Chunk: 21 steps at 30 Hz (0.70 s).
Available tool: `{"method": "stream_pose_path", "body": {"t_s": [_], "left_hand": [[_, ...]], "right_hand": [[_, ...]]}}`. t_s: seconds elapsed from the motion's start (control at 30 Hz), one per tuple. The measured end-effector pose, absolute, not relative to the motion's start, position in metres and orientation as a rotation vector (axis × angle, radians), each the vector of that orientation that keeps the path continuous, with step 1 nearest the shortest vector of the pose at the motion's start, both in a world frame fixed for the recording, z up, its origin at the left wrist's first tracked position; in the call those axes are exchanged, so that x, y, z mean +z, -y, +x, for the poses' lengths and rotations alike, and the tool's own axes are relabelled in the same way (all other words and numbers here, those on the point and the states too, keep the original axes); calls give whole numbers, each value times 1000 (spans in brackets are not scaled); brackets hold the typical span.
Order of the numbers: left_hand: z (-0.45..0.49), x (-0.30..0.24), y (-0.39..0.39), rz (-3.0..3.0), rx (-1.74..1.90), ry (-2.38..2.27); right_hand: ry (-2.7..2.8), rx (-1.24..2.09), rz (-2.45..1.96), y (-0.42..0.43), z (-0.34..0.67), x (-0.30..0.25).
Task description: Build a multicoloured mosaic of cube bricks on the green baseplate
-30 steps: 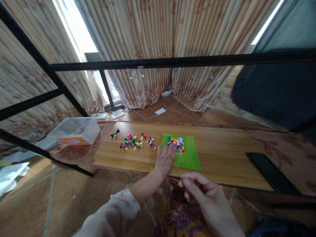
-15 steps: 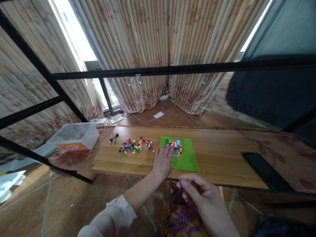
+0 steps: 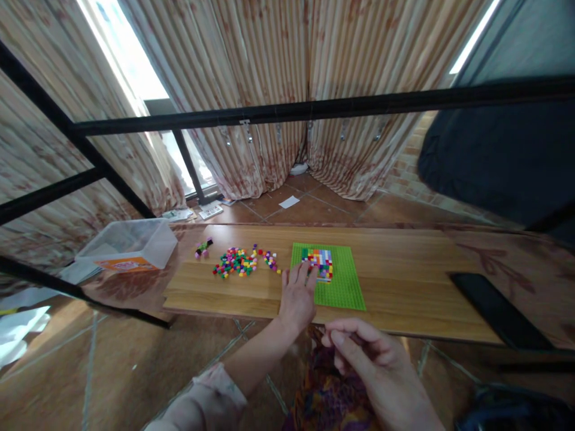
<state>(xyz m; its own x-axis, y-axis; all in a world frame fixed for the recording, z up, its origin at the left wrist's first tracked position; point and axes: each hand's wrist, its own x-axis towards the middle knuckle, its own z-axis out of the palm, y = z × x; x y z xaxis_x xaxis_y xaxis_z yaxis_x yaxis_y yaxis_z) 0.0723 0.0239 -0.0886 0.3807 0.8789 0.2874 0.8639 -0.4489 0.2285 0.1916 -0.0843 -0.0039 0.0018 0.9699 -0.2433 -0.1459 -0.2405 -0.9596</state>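
Observation:
On the wooden board lies a green studded baseplate carrying a block of multicoloured toy bricks. My left hand reaches over the left side of the baseplate. Its fingers are stretched and a little apart, with their tips at the left edge of the bricks, partly covering them. My right hand hovers near the board's front edge, below the baseplate. Its thumb and index finger are pinched together, and whatever may be between them is too small to make out.
Loose coloured bricks lie in a pile left of the baseplate, with a small cluster farther left. A clear plastic box stands beyond the board's left end. A dark phone-like slab lies at the right. A black bar crosses behind.
The view has shifted slightly. The fingers of my left hand are a little more spread and still at the bricks' left edge. My right hand keeps its pinch near the same place.

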Motion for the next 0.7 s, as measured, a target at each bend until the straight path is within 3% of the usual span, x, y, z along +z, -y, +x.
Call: {"method": "stream_pose_path", "body": {"t_s": [0.2,0.43,0.7], "left_hand": [[73,-86,-14,2490,569,-1674],[38,-106,1,2234,876,-1819],[-13,-107,-49,2141,845,-1916]], "right_hand": [[995,1420,-1288,86,199,-15],[1013,1422,-1358,86,201,-20],[997,1416,-1340,86,199,-19]]}}
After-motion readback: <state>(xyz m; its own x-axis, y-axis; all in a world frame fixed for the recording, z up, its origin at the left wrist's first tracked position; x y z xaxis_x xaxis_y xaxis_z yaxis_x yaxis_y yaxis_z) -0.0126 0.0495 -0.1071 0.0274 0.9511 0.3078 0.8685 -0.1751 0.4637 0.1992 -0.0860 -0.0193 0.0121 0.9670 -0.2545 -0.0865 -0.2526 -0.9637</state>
